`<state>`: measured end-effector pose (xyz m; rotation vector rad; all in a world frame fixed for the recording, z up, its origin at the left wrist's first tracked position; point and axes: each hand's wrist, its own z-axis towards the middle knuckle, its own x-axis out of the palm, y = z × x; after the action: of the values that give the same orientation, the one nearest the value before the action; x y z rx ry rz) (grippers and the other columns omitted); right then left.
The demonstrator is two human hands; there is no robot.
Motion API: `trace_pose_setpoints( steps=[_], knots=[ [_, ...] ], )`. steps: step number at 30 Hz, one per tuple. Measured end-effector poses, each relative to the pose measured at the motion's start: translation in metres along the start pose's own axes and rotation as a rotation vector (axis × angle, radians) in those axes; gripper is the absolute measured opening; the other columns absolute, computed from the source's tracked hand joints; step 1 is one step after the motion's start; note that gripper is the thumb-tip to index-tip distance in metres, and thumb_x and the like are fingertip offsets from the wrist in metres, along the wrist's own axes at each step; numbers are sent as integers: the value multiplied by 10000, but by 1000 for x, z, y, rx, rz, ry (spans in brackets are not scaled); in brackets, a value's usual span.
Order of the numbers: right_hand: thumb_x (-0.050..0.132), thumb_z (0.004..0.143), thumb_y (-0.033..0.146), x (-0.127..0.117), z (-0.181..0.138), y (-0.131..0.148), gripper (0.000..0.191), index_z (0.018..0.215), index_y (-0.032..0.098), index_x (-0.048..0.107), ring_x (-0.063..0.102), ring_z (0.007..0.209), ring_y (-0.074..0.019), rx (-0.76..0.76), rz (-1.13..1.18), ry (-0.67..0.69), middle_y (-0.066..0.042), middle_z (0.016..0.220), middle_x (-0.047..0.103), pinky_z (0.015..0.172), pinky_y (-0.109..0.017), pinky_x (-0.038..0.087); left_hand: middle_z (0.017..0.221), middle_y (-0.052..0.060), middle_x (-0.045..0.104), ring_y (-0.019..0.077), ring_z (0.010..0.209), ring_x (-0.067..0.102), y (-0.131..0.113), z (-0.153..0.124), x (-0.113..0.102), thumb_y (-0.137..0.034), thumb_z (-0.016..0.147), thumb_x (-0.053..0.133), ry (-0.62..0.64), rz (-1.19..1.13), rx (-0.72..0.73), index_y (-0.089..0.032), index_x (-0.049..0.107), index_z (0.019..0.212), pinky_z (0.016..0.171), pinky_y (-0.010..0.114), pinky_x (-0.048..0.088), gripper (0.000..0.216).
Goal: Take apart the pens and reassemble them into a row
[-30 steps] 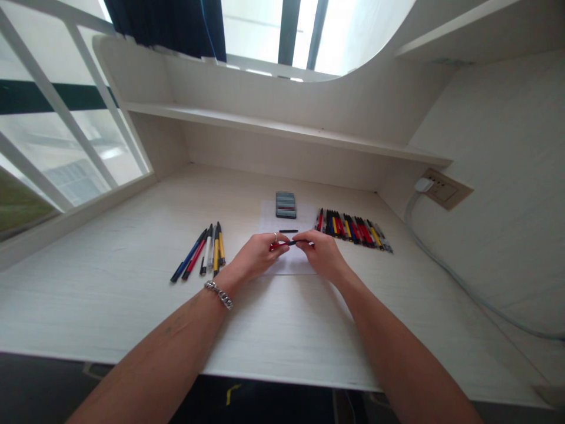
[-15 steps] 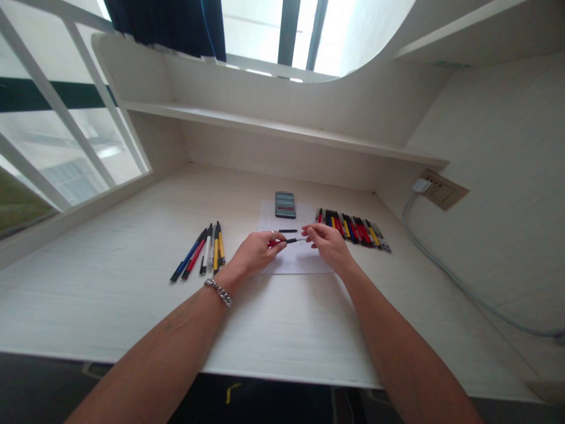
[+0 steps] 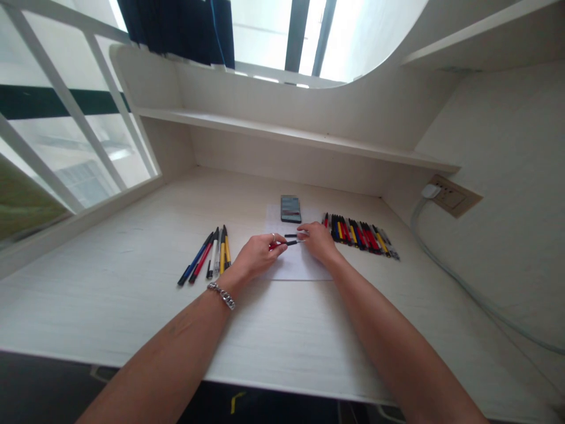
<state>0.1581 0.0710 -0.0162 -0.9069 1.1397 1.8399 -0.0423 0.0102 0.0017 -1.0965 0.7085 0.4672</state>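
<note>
My left hand is closed around a red pen with a black grip, its thin tip pointing right. Beside that tip is my right hand, fingers bent and close together. Its fingertips cover the right end of a slim black pen part lying on the paper. Whatever the right fingers may pinch is hidden. Both hands are over a white sheet of paper, and a phone rests at the sheet's far edge.
Several pens in blue, red, white and yellow lie to the left. A row of many pens lies to the right. A shelf runs along the back. A plug with a grey cable is at the right wall.
My right hand has moved left and its fingertips now overlap the black pen part's right end. My left hand still holds the red pen. The whole view has shifted slightly.
</note>
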Motion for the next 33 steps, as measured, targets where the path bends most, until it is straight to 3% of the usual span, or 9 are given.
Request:
trace_pose_setpoints(
  steps=[6,16,33],
  knots=[
    [604,801,210,-1,-1,1,118,827,196,718,616,827,-194,15,8,10,-86,864,682,747,-280,439,765,30,689,158,693,587,1,0,-1,-391,847,517,4,-1,-12,-225,705,980,646,265,403,284],
    [574,810,227,-57,-49,-14,158,911,201,692,632,759,-169,7,311,-111,-45,860,706,716,-287,472,779,36,693,159,691,587,-2,1,0,-407,844,520,17,-17,-2,-216,704,968,642,271,407,292],
    [572,806,194,-64,-59,-7,157,896,219,697,638,788,-173,-57,297,-86,-38,869,705,741,-295,480,778,30,692,152,694,587,-4,0,0,-403,837,528,22,-29,-9,-223,698,974,643,263,408,283]
  ],
)
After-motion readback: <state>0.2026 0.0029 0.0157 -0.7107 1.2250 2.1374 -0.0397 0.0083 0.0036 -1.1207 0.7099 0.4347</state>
